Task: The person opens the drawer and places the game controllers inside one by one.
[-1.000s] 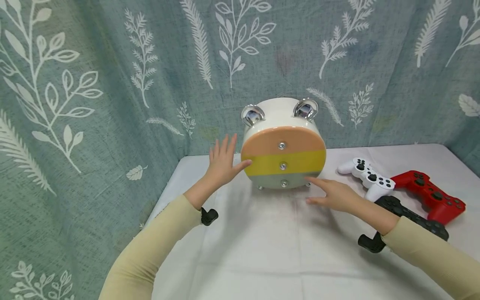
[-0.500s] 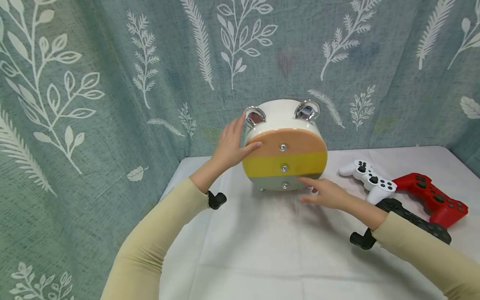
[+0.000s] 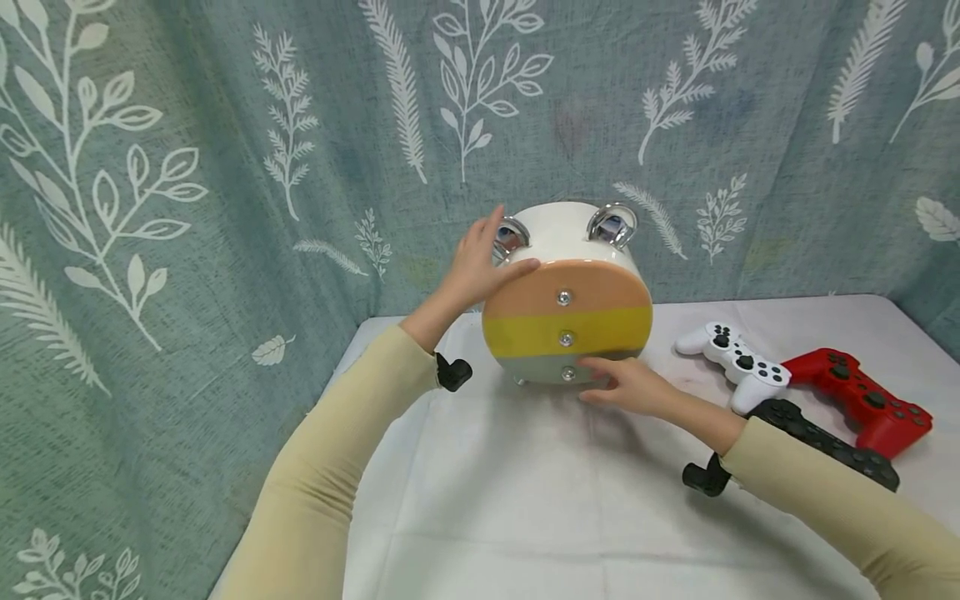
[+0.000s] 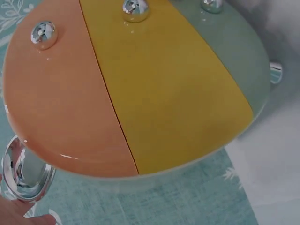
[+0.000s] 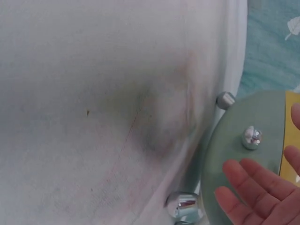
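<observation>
A round drum-shaped drawer box (image 3: 562, 225) stands on short silver feet. Its front has an orange drawer (image 3: 600, 283), a yellow drawer (image 3: 525, 333) and a grey-green drawer (image 3: 525, 364), each with a silver knob, and two chrome ear-like rings sit on top. My left hand (image 3: 472, 271) is at the left chrome ring (image 4: 28, 173), fingers extended beside it and thumb reaching across the upper left edge of the front. In front of the grey-green drawer is my right hand (image 3: 633, 387), its fingertips close to the bottom knob (image 5: 252, 137), with thumb and fingers apart. All three drawers are closed.
Right of the box lie a white game controller (image 3: 738, 358), a red one (image 3: 862, 396) and a black one (image 3: 825, 442), bunched together beside my right forearm. A leaf-patterned curtain (image 3: 337, 150) hangs behind and left of the white-covered table (image 3: 510, 500).
My left hand has moved up and right, from beside the box to its left chrome ring. My right hand has moved left toward the bottom knob. The box has stayed in place.
</observation>
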Demonstrator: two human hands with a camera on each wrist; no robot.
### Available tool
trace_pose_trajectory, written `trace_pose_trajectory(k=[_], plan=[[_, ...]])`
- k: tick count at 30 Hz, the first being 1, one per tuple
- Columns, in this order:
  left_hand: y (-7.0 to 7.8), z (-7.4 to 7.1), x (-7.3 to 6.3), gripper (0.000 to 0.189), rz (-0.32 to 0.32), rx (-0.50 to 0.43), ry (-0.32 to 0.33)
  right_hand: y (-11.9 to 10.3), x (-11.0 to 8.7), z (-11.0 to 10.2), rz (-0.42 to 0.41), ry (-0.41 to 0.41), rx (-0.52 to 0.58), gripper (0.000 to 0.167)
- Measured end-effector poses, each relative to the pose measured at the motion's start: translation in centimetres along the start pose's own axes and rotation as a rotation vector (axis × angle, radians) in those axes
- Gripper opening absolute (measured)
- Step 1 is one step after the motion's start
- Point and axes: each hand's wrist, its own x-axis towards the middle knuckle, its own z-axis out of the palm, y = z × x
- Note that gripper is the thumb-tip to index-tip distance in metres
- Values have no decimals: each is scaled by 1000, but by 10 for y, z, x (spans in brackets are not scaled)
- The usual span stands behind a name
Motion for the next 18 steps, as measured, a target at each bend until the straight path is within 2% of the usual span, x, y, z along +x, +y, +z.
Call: trace_pose_trajectory(k=[8,18], plan=[[-5,5,14,93,-31,-108,2,4,9,9,-21,11,34,47],[-10,14,15,91,-8,-194,44,9,18,20,-62,64,44,40]])
